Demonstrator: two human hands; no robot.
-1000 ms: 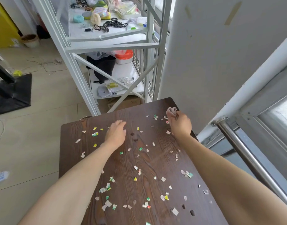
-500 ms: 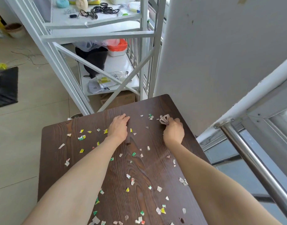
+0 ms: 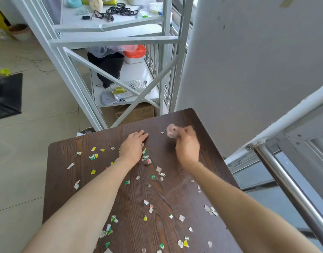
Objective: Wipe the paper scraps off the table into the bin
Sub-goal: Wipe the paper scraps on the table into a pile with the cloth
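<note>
Several small white, green and yellow paper scraps [image 3: 147, 205] lie scattered over the dark wooden table [image 3: 65, 152]. My left hand [image 3: 133, 147] rests flat on the far part of the table, fingers together, with a cluster of scraps against its right side. My right hand [image 3: 187, 146] is closed on a small crumpled pinkish cloth [image 3: 171, 130], blurred by motion, near the far right corner. A round bin rim [image 3: 86, 130] peeks out just beyond the table's far edge on the floor.
A white metal shelf frame [image 3: 109, 41] holding clutter, a black bag and a cardboard box stands beyond the table. A white wall [image 3: 248, 61] is at right. A steel rail [image 3: 292, 190] runs along the right side. A black mat [image 3: 7, 97] lies on the tiled floor at left.
My right hand with the cloth has swept leftward along the far edge, pushing scraps toward my left hand. My left hand has slid forward toward the far edge.
</note>
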